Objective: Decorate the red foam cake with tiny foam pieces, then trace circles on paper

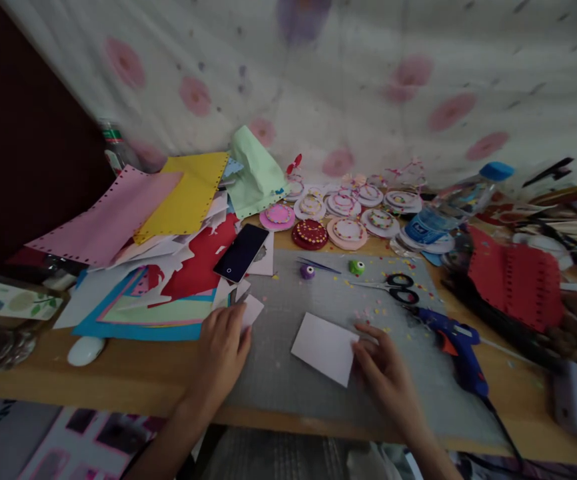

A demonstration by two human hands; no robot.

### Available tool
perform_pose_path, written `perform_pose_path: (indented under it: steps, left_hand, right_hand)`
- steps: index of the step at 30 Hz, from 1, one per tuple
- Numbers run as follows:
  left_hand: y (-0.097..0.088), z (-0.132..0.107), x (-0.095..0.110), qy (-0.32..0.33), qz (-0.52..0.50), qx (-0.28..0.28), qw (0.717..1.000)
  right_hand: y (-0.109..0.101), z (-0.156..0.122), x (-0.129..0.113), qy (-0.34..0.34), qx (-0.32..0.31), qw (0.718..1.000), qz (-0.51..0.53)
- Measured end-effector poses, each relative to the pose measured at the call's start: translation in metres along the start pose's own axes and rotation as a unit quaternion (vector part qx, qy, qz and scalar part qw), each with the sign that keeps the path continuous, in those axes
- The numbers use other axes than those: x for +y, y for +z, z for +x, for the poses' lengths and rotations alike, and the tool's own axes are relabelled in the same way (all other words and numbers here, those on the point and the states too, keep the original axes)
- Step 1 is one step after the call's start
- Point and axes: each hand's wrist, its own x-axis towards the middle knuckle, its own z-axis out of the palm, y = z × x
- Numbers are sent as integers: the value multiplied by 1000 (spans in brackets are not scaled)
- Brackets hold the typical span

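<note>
My right hand (379, 363) pinches the right edge of a blank white card (324, 348), which is tilted over the grey cutting mat (273, 380). My left hand (223, 341) is at the mat's left side, fingers curled on a small white paper piece (252, 311); part of that piece is hidden by the hand. Beyond the hands are black-handled scissors (401, 288), tweezers (318, 265), a purple one-eyed bead-like figure (307, 271) and a green one (356, 267). A blue glue gun (461, 347) lies right of my right hand.
A phone (241, 252) rests on coloured paper sheets (153, 320) at left. Several decorated paper discs (347, 232) line the back. At right are a water bottle (456, 207) and red punched paper (516, 280). A white oval object (85, 351) sits near the front left edge.
</note>
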Motion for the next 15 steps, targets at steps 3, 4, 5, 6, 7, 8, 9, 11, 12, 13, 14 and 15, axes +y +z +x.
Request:
perform_pose_path:
  steps: [3,4,5,6,7,8,9,11,12,13,14,15]
  left_hand:
    - [-1,0,7,5,-21,-3,1000]
    - [-3,0,9,8,-34,-7,999]
    - [-8,1,11,13,-47,-13,999]
    - [-15,3,10,18,-59,-19,998]
    - [-25,7,7,23,-70,-20,997]
    - [-39,13,1,26,-75,-13,997]
    - [-54,21,-7,22,-75,-1,997]
    - [-87,44,-34,-6,-55,50,997]
    - [-102,58,-51,-26,-27,67,997]
    - [-114,72,-69,-55,1,71,996]
    - [-123,87,-89,-91,19,53,994]
    - [-127,101,-107,-131,30,8,991]
  right_hand:
    - [-5,-3,2,-86,68,989,-102]
    - [-8,-3,2,-122,90,977,-147]
    - [-11,-2,0,-152,103,967,-179]
    - [-13,0,-2,-173,107,961,-190]
    - [-15,2,-4,-184,109,959,-185]
    - [-15,5,-6,-188,103,962,-170]
    - [-14,8,-9,-188,96,966,-150]
    - [-8,16,-18,-190,77,973,-103]
    - [-3,21,-25,-194,63,976,-77]
    - [3,27,-33,-195,43,979,-51]
    - [10,34,-43,-193,15,981,-25]
    - [18,43,-55,-188,-20,982,2]
